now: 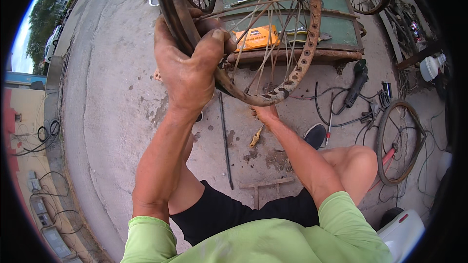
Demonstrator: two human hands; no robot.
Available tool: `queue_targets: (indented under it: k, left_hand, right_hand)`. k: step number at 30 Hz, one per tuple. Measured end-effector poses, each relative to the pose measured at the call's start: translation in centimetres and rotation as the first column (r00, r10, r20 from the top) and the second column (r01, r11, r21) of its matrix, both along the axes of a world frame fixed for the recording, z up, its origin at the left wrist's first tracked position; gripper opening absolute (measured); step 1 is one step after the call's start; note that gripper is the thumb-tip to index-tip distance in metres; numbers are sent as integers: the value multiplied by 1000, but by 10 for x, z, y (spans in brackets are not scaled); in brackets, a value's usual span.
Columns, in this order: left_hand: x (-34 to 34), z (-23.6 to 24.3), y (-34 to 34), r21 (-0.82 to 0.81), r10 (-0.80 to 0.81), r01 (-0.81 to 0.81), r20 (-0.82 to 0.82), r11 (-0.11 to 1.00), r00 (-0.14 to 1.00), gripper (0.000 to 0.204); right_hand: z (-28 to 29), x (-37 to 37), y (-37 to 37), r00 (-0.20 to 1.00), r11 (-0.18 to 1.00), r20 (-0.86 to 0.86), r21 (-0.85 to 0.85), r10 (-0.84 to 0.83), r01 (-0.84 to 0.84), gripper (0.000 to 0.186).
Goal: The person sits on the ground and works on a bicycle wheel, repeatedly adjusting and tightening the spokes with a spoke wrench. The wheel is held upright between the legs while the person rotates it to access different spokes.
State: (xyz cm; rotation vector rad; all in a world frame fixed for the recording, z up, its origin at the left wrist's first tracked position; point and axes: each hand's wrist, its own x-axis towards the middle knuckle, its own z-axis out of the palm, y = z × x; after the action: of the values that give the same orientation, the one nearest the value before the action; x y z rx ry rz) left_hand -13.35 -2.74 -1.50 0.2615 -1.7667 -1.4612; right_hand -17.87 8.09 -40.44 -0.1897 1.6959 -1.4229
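Clenched the tyre (169, 12) in the left hand (185, 65) at the left side of the wheel (307, 48) in front, and held the right hand (265, 113), too hidden to tell whether pinching anything, below, near a screwdriver (255, 139), with an orange box (258, 39) farther off.

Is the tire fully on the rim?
Not fully: the rim is bare along the right, its holes showing; the tire lies along the left.
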Motion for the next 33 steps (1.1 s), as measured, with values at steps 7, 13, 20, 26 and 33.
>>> queue_targets:
  k: [7, 13, 20, 26, 33]
  left_hand:
    - [-9, 2, -26, 8, -172, 172, 73, 985, 982, 52]
    - [-34, -3, -49, 24, -250, 250, -13, 968, 968, 49]
    - [-23, -3, -62, 44, -349, 347, 21, 937, 937, 50]
    - [-23, -2, -55, 42, -337, 335, 24, 941, 941, 50]
    - [9, -15, -33, 55, -36, 36, 7, 998, 999, 50]
  right_hand:
    - [-50, -78, -59, 729, 963, -631, 211, 265, -167, 36]
    - [-124, -141, -100, 518, 857, -692, 476, 504, -198, 36]
    - [-149, -139, -106, 488, 828, -670, 474, 560, -300, 34]
    - [-130, -110, -30, 313, 841, -801, 386, 509, -380, 31]
    - [112, -119, 65, 112, 263, -264, 655, 958, -708, 34]
